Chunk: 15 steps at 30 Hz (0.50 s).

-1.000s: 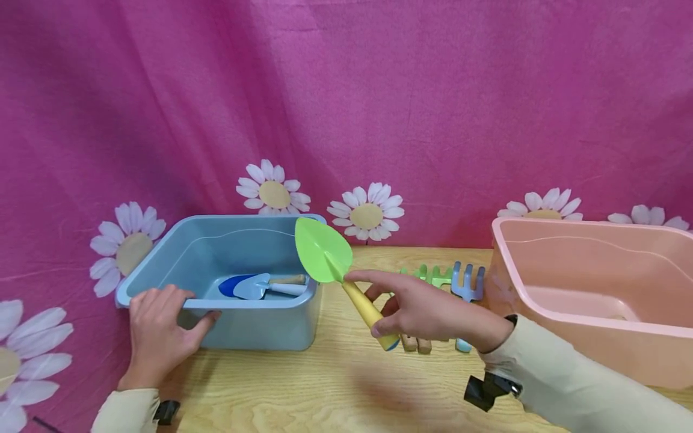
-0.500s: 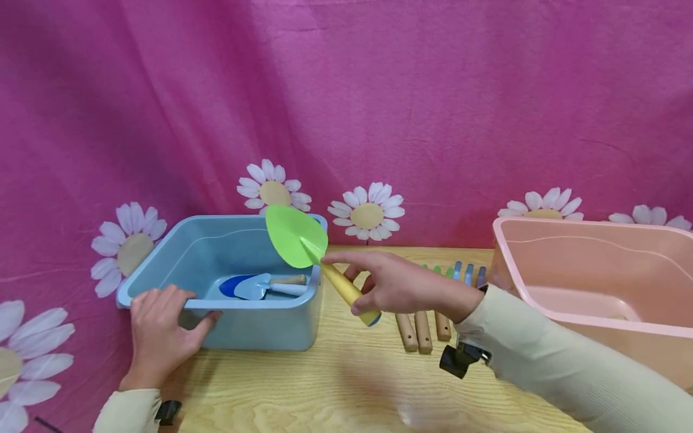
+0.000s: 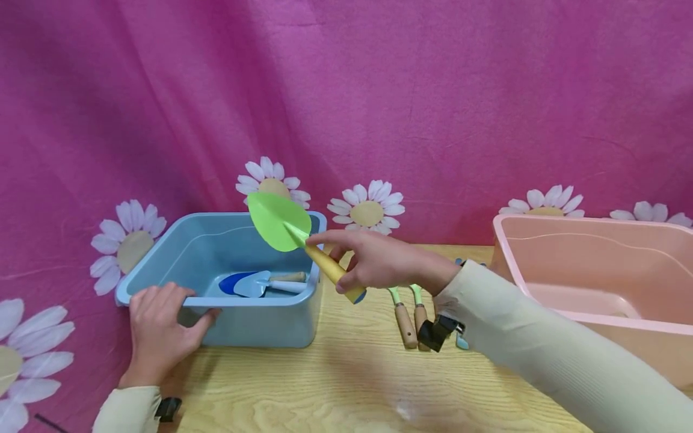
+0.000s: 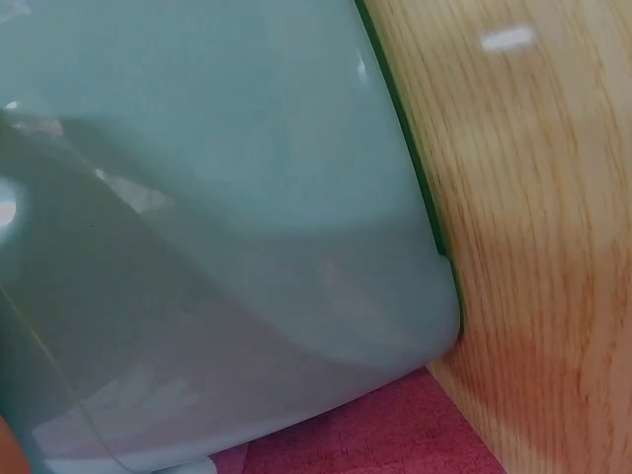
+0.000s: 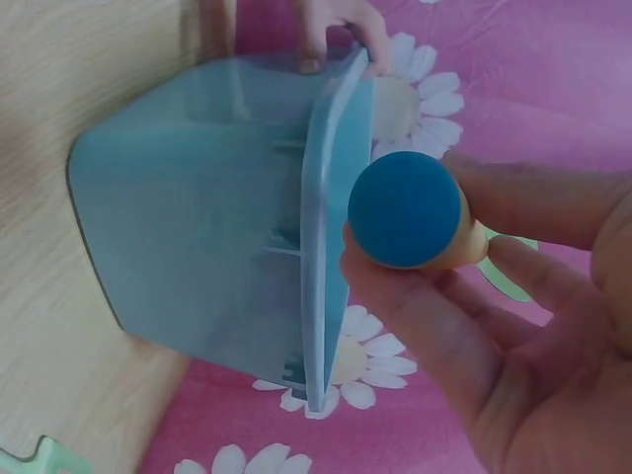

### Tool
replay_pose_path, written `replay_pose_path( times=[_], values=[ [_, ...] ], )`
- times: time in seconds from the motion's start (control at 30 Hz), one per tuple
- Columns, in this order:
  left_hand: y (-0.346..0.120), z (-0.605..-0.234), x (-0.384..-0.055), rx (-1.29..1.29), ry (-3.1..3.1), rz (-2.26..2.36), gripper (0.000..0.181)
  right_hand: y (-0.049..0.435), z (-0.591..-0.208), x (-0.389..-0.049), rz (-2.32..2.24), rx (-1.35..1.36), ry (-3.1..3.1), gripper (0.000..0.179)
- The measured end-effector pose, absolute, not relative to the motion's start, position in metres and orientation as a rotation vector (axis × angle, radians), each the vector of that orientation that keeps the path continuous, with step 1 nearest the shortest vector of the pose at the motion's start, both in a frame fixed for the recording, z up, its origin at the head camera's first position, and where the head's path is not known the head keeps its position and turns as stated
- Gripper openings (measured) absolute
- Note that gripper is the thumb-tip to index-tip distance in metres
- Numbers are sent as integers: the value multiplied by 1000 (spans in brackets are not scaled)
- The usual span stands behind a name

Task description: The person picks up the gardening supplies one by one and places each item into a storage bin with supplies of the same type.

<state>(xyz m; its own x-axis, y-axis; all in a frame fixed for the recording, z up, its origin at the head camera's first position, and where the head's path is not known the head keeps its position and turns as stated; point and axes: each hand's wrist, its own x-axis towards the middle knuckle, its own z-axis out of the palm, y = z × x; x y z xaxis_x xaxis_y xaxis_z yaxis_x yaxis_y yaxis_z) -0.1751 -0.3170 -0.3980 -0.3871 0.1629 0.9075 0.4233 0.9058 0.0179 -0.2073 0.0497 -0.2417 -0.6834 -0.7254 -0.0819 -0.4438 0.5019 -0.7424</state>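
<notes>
In the head view my right hand [image 3: 373,258] pinches the yellow handle of a trowel [image 3: 278,222] with a green leaf-shaped blade. The blade tilts up and left, over the right end of the blue tub [image 3: 260,325]. The handle's blue end cap [image 5: 405,209] faces the camera in the right wrist view. My left hand [image 3: 162,328] grips the tub's front rim, thumb outside and fingers over the edge. Inside the tub lie a light blue trowel [image 3: 251,285] and a darker blue trowel [image 3: 230,282], partly covered by it. The left wrist view shows mostly the tub's outer wall [image 4: 247,197].
A pink tub [image 3: 595,328] stands at the right. Between the tubs, green tools with wooden handles [image 3: 406,325] lie on the wooden table [image 3: 271,391], partly hidden by my right arm. A pink curtain [image 3: 433,108] with daisies hangs behind.
My right hand has carried the green trowel left and upward, from beside the blue tub to over its right end. The left hand has stayed on the rim.
</notes>
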Motion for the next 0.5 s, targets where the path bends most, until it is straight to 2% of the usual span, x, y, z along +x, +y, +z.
replay_pose_path(
  times=[0.5],
  values=[
    [-315, -396, -174, -413, -1992, -296, 66, 30, -227, -241, -957, -948, 2310, 75]
  ],
)
